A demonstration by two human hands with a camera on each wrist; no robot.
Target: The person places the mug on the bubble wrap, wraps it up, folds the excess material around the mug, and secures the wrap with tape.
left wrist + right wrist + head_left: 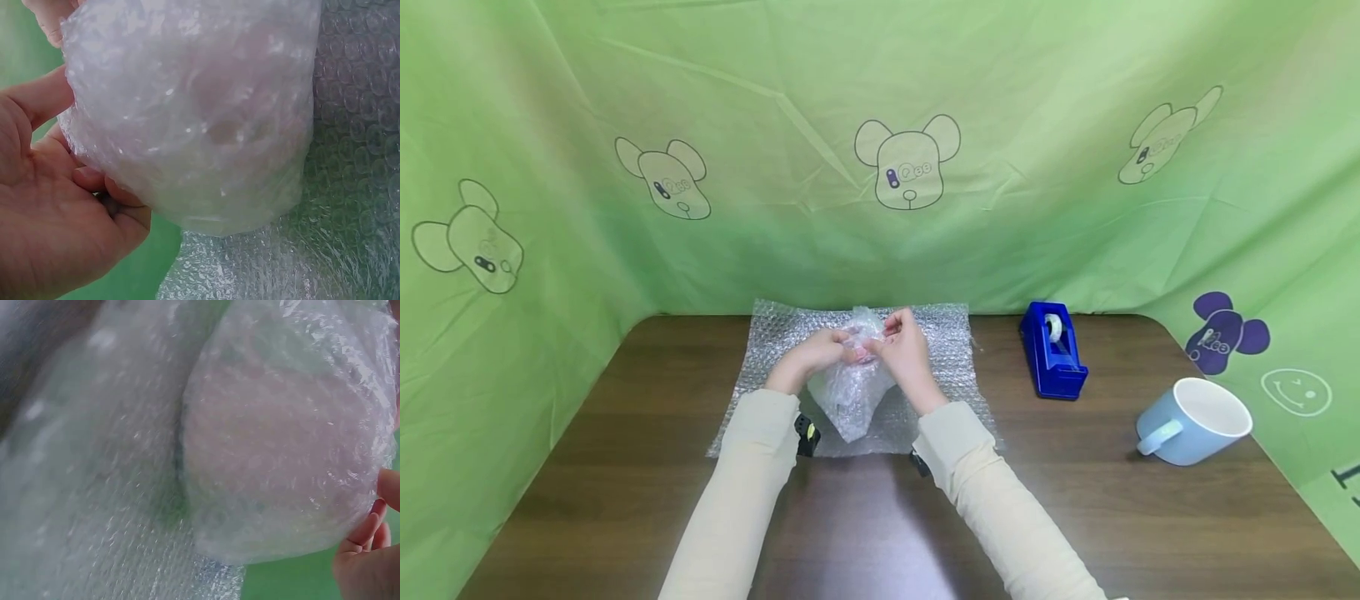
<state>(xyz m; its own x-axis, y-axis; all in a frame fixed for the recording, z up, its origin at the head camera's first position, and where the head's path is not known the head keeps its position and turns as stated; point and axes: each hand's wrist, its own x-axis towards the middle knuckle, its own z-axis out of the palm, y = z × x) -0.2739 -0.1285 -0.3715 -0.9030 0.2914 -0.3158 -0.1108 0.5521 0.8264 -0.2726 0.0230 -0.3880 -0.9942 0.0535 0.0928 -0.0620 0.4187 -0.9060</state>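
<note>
Both hands work at a bundle of bubble wrap [852,400] in the middle of the table, its layers folded over something pinkish whose kind the wrap hides. My left hand [815,353] grips the bundle's upper left side; in the left wrist view its fingers curl in at the wrap's edge. On the other side, my right hand [910,354] pinches the wrap near the top between thumb and fingers, close to the left thumb. Through the clear layers, the right wrist view shows a broad pale pink shape in the bundle [275,450]. Beneath it lies a flat bubble wrap sheet [953,350].
To the right of the sheet stands a blue tape dispenser [1054,362] with a roll in it. A light blue mug [1187,433] is near the right table edge, handle toward the left. Green printed cloth [910,250] hangs behind and beside the brown table [647,392].
</note>
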